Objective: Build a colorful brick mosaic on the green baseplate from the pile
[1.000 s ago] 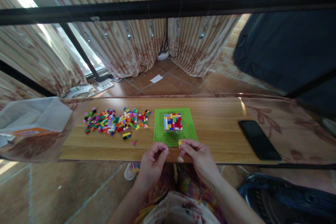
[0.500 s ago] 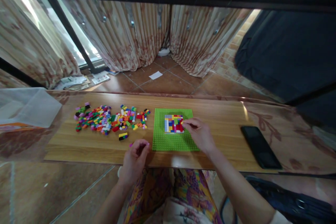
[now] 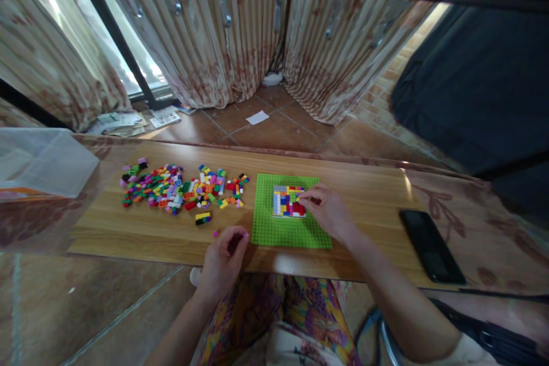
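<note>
A green baseplate [image 3: 288,230] lies on the wooden table [image 3: 364,223] in front of me. A small square block of mixed-colour bricks [image 3: 285,201] stands on it. My right hand [image 3: 328,211] rests on the block's right edge, fingers pinched together at a small yellow brick on top. My left hand [image 3: 225,257] hovers at the table's near edge, left of the baseplate, fingers curled with a small pink piece at the tips. A tiny pink piece [image 3: 215,234] lies loose on the wood just beside it.
A pile of loose coloured bricks [image 3: 175,189] spreads across the table's left half, with a yellow-and-black brick [image 3: 203,218] set apart. A black phone [image 3: 431,246] lies at the right. A clear plastic bag [image 3: 43,163] sits far left. Curtains and tiled floor lie beyond.
My right hand went from the table's near edge up to the brick block with a yellow piece. My left hand shifted left along the near edge. The view tilted down slightly.
</note>
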The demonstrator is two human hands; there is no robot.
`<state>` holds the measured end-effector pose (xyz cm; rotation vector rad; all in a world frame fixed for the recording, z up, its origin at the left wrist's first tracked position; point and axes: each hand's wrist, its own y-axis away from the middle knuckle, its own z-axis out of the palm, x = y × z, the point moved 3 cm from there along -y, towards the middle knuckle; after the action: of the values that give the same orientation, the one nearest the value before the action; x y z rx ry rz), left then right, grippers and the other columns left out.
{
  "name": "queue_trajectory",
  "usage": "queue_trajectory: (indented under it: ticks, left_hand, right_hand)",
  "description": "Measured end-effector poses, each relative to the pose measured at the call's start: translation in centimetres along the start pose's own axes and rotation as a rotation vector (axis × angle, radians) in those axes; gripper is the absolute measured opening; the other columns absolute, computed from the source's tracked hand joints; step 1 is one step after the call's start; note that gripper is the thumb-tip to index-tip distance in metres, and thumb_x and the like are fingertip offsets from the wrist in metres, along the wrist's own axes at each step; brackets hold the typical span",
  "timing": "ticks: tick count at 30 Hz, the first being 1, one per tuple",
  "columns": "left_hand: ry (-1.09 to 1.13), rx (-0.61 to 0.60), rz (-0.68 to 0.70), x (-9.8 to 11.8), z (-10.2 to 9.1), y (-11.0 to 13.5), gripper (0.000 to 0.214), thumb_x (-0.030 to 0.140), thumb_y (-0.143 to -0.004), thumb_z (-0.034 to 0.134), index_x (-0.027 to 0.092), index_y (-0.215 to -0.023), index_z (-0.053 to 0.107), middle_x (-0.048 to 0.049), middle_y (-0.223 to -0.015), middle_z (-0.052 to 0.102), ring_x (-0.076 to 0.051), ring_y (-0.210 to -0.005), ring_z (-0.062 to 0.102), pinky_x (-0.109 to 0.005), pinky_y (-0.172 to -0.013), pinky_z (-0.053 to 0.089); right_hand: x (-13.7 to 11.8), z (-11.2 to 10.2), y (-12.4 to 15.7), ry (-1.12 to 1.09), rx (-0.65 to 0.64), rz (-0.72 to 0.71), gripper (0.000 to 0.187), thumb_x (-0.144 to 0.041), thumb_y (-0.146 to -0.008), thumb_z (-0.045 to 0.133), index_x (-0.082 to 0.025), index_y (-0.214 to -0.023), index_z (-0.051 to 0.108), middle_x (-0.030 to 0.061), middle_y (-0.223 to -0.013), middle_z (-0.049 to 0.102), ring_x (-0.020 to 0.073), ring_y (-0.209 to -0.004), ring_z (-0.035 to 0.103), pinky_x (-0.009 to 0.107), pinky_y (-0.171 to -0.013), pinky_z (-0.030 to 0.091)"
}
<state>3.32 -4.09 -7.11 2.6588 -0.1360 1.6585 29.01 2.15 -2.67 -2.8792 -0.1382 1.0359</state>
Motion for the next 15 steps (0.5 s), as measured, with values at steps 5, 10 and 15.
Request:
queue_trajectory:
  ticks: [5, 10, 15]
  left_hand:
    - [0.0, -0.012, -0.009, -0.3, 0.0, 0.0, 0.016, 0.035, -0.089, 0.054, 0.02, -0.09, 0.061, -0.0005, -0.083, 0.064, -0.014, -0.078, 0.059, -0.025, -0.071, 0.047]
    - [0.002, -0.016, -0.015, -0.2, 0.0, 0.1, 0.016, 0.035, -0.089, 0.054, 0.02, -0.09, 0.061, -0.0003, -0.084, 0.064, -0.014, -0.079, 0.059, -0.025, -0.071, 0.047]
    - [0.016, -0.017, -0.031, -0.2, 0.0, 0.1, 0.018, 0.036, -0.089, 0.053, 0.02, -0.09, 0.061, -0.0007, -0.083, 0.064, -0.014, -0.077, 0.06, -0.025, -0.07, 0.047]
  right_hand:
    - [-1.6, -0.3, -0.7, 0.232, -0.115, -0.1, 0.022, -0.016, -0.089, 0.053, -0.02, -0.081, 0.073, 0.006, -0.092, 0.067, 0.0167, -0.082, 0.061, 0.028, -0.078, 0.044]
    - [-2.2, 0.0, -1.1, 0.411, -0.213, -0.159, 0.026, -0.02, -0.093, 0.05, -0.019, -0.076, 0.07, 0.006, -0.088, 0.064, 0.0158, -0.075, 0.057, 0.027, -0.073, 0.042]
    - [-2.0, 0.0, -1.3, 0.425, -0.189, -0.133, 0.026, -0.017, -0.091, 0.051, -0.019, -0.074, 0.07, 0.0067, -0.087, 0.064, 0.016, -0.073, 0.057, 0.027, -0.07, 0.041]
